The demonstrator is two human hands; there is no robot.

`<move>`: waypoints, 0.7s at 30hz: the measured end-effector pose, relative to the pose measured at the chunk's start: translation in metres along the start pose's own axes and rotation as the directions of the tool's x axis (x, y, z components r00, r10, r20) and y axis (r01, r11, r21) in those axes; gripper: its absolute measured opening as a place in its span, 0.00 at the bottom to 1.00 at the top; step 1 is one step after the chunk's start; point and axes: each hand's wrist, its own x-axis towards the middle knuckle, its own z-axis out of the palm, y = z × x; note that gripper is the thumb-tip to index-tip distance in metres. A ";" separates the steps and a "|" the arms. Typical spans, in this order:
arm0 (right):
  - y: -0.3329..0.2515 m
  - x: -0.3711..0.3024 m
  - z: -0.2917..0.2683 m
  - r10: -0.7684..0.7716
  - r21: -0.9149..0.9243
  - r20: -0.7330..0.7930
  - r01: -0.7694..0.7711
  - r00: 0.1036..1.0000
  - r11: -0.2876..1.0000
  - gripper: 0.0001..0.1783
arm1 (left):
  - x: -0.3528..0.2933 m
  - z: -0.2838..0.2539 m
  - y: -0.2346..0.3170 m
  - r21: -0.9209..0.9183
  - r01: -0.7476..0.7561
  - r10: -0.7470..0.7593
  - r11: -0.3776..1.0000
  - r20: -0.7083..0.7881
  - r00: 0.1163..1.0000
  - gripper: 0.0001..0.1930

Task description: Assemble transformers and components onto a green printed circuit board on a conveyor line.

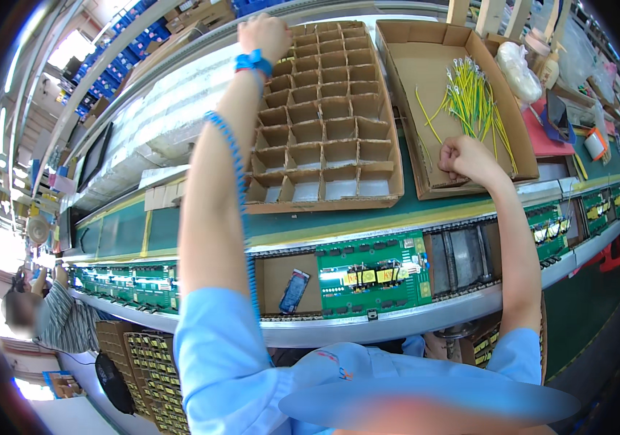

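My left hand [263,38] is stretched out to the far left corner of a cardboard box with dividers [340,151]. Its fingers curl downward and their tips are hidden. A blue band with a coiled blue cord [231,141] circles that wrist. Over the near part of a shallow cardboard box [437,61], my right hand [464,158] has its fingers closed; what is between them, if anything, cannot be made out. Beyond it lies a loose bundle of yellow-green wires [473,98] with metal ring ends, a few wires reaching close to the fingers.
Nearer me runs a conveyor rail [295,332] carrying a green circuit board [371,275] and more boards at both sides. A small blue-grey packet [294,291] lies in the rail's gap. At the right stand a pump bottle [550,71] and a white bag [519,72]. Another person [63,312] works at far left.
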 end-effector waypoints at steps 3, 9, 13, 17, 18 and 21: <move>0.006 -0.003 -0.001 0.023 -0.044 -0.048 -0.025 0.999 0.999 0.05 | 0.023 0.032 0.032 -0.071 0.156 -0.143 0.985 0.157 0.977 0.17; -0.005 -0.003 -0.002 0.029 -0.148 -0.054 -0.037 0.998 0.988 0.04 | 0.037 0.047 0.037 -0.382 0.466 -0.274 0.798 0.459 0.845 0.22; -0.006 0.001 0.000 -0.013 -0.152 -0.045 0.006 0.999 0.988 0.06 | 0.033 0.072 0.026 -0.505 0.569 -0.483 0.649 0.304 0.821 0.20; -0.001 -0.001 -0.003 0.026 -0.087 -0.048 -0.030 0.999 0.996 0.07 | 0.036 0.044 0.018 -0.850 0.421 -0.628 0.316 0.146 0.765 0.19; -0.005 0.000 0.000 0.011 -0.085 -0.039 -0.015 0.999 0.996 0.07 | 0.039 0.030 -0.009 -0.844 0.412 -0.615 0.343 0.130 0.778 0.18; 0.000 -0.001 0.000 -0.022 -0.062 -0.015 0.021 1.000 0.998 0.07 | 0.029 -0.030 -0.032 -0.956 0.267 -0.584 0.121 0.148 0.798 0.15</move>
